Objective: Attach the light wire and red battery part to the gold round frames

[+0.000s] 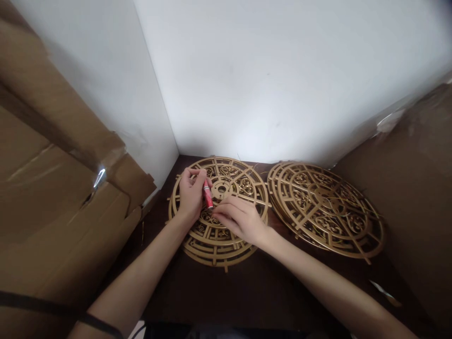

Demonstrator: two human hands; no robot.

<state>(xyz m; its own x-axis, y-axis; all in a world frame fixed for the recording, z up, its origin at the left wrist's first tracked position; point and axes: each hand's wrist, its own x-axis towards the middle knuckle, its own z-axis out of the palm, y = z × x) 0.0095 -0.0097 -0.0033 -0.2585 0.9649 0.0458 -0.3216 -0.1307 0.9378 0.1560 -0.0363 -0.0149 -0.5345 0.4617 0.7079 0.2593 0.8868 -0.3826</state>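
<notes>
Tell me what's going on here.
Someone is working over a stack of gold openwork discs on a dark tabletop. The left hand grips a slim red tube, slanted with its lower end toward the person. The right hand is close to that end, over the discs; whether it holds anything is too small to tell. A second stack of similar discs lies to the right.

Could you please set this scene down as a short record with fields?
Left hand: holds a red tube
Right hand: close to the tube's lower end; grip unclear
Under hands: overlapping gold openwork discs
Right: another stack of gold discs
Surface: dark brown tabletop
Lower right: slim object, identity unclear
Left: cardboard
Behind: white wall
</notes>
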